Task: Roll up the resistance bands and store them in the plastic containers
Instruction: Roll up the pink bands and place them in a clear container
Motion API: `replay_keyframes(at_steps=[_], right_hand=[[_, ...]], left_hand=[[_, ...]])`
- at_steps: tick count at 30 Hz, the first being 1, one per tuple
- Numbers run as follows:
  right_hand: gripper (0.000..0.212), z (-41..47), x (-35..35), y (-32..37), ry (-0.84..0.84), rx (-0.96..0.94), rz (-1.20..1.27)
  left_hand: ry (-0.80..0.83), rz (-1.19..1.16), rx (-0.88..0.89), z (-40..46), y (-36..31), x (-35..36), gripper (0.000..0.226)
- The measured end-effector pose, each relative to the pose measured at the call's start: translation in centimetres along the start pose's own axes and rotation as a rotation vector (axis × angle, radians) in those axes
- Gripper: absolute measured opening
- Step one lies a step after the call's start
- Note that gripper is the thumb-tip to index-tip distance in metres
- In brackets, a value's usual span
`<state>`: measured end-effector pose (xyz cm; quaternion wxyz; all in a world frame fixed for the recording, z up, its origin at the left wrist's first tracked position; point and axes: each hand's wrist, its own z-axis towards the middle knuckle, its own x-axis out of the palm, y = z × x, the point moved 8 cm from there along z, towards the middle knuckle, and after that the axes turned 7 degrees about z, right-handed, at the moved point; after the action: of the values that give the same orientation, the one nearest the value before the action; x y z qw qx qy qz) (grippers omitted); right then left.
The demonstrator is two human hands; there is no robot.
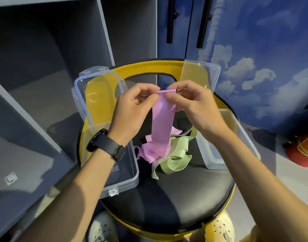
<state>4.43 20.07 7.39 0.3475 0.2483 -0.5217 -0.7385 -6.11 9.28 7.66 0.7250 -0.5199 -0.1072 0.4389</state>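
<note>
A pink resistance band (162,123) hangs from both my hands above a black chair seat (167,198). My left hand (132,110) and my right hand (193,105) pinch its top end, which is folded over. Its lower part lies crumpled on the seat beside a loose green resistance band (175,158). An open clear plastic container (130,182) stands at the left of the seat, its lid (97,95) tipped back. A second clear container (214,159) stands at the right with its lid (200,74) raised.
The chair has a yellow frame and backrest (149,66). Grey open shelving (45,84) rises at the left. Blue cabinet doors with black handles (170,23) and a cloud-patterned wall (263,58) stand behind. A red object (303,151) sits on the floor at right. My shoes show below the seat.
</note>
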Motion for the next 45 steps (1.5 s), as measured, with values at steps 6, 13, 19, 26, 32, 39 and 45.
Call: replay_keyframes(at_steps=[6, 13, 19, 26, 32, 39, 45], right_hand=[[0.008, -1.4, 0.3, -4.9, 0.029, 0.149, 0.061], [0.012, -2.4, 0.0, -8.7, -0.040, 0.318, 0.120], [0.012, -2.4, -0.6, -9.1, -0.049, 0.325, 0.089], [0.012, -1.8, -0.2, -8.4, -0.052, 0.281, 0.155], [0.011, -1.5, 0.4, -7.6, -0.002, 0.268, 0.220], [0.009, -1.1, 0.2, -6.9, 0.007, 0.260, 0.279], [0.013, -1.0, -0.2, -6.4, 0.003, 0.230, 0.255]], left_hand=[[0.032, -0.053, -0.187, -1.8, 3.9, 1.2, 0.019], [0.054, -0.096, -0.411, -3.4, 7.7, 2.1, 0.023], [0.173, -0.095, -0.440, -3.9, 7.9, 2.5, 0.016], [0.138, -0.070, -0.348, -2.7, 6.9, 2.2, 0.018], [0.015, 0.017, -0.131, -1.9, 5.5, 1.6, 0.021], [-0.023, 0.115, 0.031, -1.8, 4.1, 1.5, 0.024], [0.085, -0.068, -0.070, -1.7, 4.3, 1.7, 0.030]])
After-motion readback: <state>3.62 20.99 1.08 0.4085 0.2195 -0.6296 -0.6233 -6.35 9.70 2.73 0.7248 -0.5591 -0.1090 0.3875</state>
